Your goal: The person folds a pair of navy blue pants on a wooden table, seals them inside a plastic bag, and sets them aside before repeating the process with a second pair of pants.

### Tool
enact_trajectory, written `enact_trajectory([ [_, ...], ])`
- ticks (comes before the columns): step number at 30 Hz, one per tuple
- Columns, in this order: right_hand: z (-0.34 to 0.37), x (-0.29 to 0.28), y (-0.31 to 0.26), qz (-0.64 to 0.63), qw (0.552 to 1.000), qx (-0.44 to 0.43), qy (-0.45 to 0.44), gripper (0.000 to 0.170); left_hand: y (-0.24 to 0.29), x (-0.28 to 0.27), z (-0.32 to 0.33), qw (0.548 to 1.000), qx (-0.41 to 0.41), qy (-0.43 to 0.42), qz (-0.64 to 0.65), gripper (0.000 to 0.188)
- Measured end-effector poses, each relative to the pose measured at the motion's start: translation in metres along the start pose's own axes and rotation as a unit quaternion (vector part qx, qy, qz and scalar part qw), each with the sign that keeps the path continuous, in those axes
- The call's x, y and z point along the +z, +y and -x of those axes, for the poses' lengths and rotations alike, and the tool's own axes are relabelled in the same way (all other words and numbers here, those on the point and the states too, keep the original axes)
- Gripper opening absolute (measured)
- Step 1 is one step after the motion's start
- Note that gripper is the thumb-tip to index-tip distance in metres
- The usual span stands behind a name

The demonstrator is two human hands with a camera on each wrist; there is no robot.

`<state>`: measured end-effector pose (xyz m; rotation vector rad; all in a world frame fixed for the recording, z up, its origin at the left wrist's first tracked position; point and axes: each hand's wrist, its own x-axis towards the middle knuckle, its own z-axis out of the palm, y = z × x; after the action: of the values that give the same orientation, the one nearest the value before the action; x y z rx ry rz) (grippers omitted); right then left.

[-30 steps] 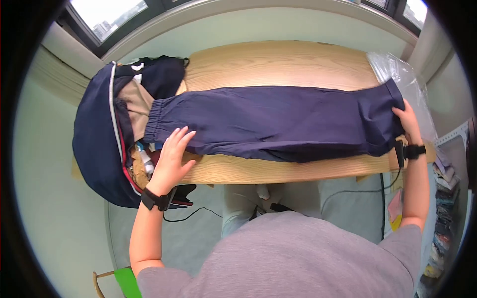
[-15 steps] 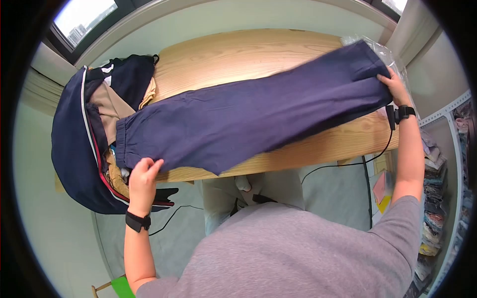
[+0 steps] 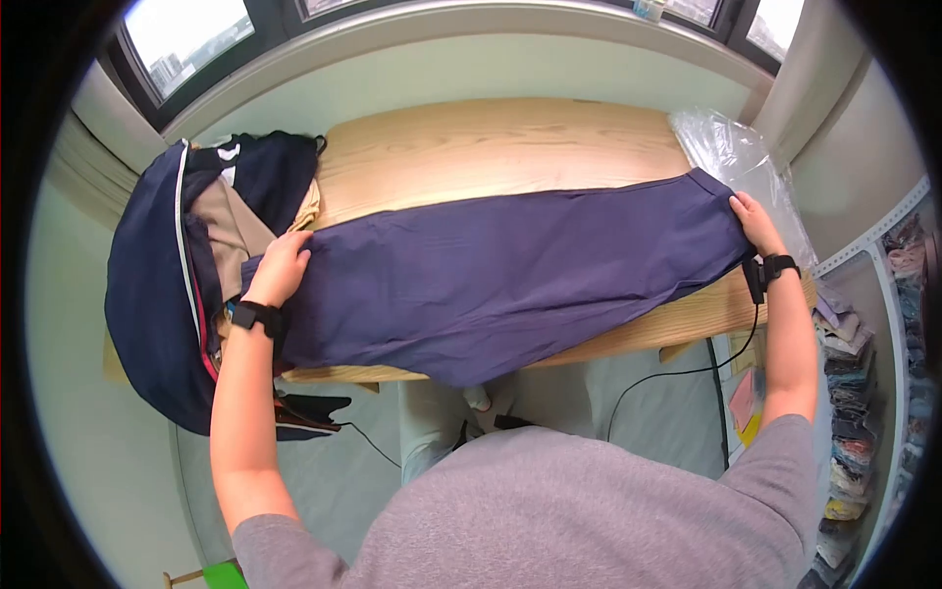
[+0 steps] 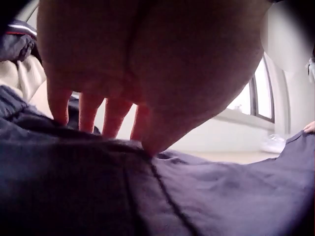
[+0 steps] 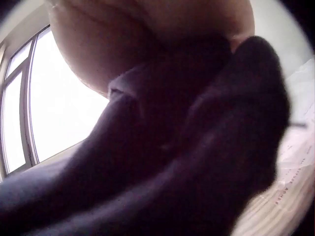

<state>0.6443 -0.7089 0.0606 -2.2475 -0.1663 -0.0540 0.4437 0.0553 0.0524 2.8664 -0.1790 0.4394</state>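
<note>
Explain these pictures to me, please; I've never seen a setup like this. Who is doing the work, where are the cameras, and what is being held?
There is no machine here, just a person working bare-handed. The wide picture comes from a camera worn on the head, looking forward and down. The two close, dark pictures come from the left and right wrists, each facing that side's work.

The navy trousers are stretched lengthwise over a wooden table, with part hanging past its near edge. The left hand pinches the cloth near one end; the right hand grips the opposite end.

At the table's left sits a navy bag, with beige cloth showing in its opening. Clear plastic lies at the far right corner.
</note>
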Motion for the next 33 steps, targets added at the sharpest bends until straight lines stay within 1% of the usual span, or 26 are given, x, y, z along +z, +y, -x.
enact_trajectory([
  [2,0.009,-0.003,-0.008,-0.053,0.998,-0.013,0.008,0.032,-0.006,0.01,-0.012,0.993,-0.09,-0.067,-0.032,0.031],
  [3,0.012,-0.007,-0.009,-0.051,0.998,-0.015,0.016,0.032,-0.009,0.012,-0.015,0.997,-0.065,-0.03,-0.013,0.026],
  [4,0.016,-0.011,-0.01,-0.091,0.996,-0.01,0.006,0.031,-0.013,0.014,-0.017,0.998,-0.06,-0.027,-0.01,0.026],
  [5,0.018,-0.012,-0.012,-0.13,0.991,-0.004,-0.006,0.031,-0.017,0.015,-0.019,0.992,-0.124,-0.019,-0.004,0.022],
  [6,0.018,-0.011,-0.012,-0.129,0.992,-0.005,-0.002,0.031,-0.019,0.016,-0.02,0.982,-0.187,-0.012,0.001,0.018],
  [7,0.019,-0.008,-0.012,-0.125,0.992,-0.003,0.013,0.03,-0.018,0.022,-0.019,0.981,-0.189,0.044,-0.024,0.015],
  [8,0.021,-0.005,-0.01,-0.12,0.992,0.002,0.026,0.03,-0.019,0.026,-0.02,0.981,-0.187,0.042,-0.022,0.015],
  [10,0.011,-0.005,0.004,-0.118,0.993,0.001,0.012,0.03,-0.026,0.035,-0.018,0.971,-0.226,0.073,-0.023,0.014],
  [11,0.009,-0.003,0.006,-0.041,0.998,0.02,0.034,0.031,-0.042,0.04,-0.02,0.974,-0.213,0.068,-0.021,0.019],
  [12,0.01,0.002,0.008,0.037,0.997,0.038,0.055,0.032,-0.039,0.038,-0.021,0.977,-0.192,0.089,-0.032,0.026],
  [13,0.021,0.011,-0.005,0.203,0.972,-0.052,0.109,0.037,-0.023,0.029,-0.02,0.981,-0.137,0.132,-0.038,0.028],
  [14,0.037,0.024,-0.033,0.203,0.973,-0.045,0.104,0.037,0.003,0.016,-0.02,0.981,-0.082,0.173,-0.043,0.03],
  [16,0.079,0.055,-0.1,0.184,0.962,-0.198,0.027,0.042,0.072,-0.005,-0.005,0.988,-0.006,0.156,0.013,0.031],
  [18,0.119,0.094,-0.146,0.094,0.97,-0.172,-0.141,0.05,0.15,-0.02,0.023,0.994,0.035,0.036,0.095,0.038],
  [20,0.151,0.136,-0.162,0.112,0.926,-0.274,-0.234,0.061,0.192,-0.004,0.052,0.986,0.095,-0.036,0.13,0.052],
  [22,0.176,0.18,-0.176,0.193,0.911,-0.293,-0.216,0.065,0.222,0.018,0.072,0.986,0.07,-0.084,0.126,0.07],
  [24,0.183,0.212,-0.176,0.242,0.908,-0.289,-0.183,0.069,0.235,0.041,0.081,0.992,0.049,-0.091,0.078,0.082],
  [25,0.184,0.226,-0.175,0.235,0.915,-0.307,-0.115,0.049,0.239,0.049,0.082,0.994,0.031,-0.078,0.073,0.08],
  [26,0.179,0.23,-0.178,0.232,0.916,-0.306,-0.118,0.049,0.241,0.056,0.082,0.994,0.029,-0.082,0.072,0.08],
  [28,0.162,0.235,-0.183,0.205,0.936,-0.262,-0.115,0.029,0.242,0.067,0.082,0.998,0.006,-0.034,0.053,0.072],
  [29,0.157,0.24,-0.185,0.179,0.936,-0.298,-0.047,0.02,0.239,0.068,0.08,0.998,-0.005,-0.023,0.058,0.067],
  [30,0.15,0.238,-0.188,0.203,0.933,-0.293,-0.047,0.019,0.237,0.068,0.078,0.998,-0.013,0.019,0.06,0.06],
  [32,0.14,0.236,-0.195,0.222,0.928,-0.298,-0.029,0.017,0.231,0.062,0.07,0.996,-0.015,0.073,0.04,0.056],
  [33,0.14,0.236,-0.195,0.222,0.928,-0.299,-0.028,0.017,0.231,0.059,0.067,0.992,-0.02,0.108,0.055,0.051],
])
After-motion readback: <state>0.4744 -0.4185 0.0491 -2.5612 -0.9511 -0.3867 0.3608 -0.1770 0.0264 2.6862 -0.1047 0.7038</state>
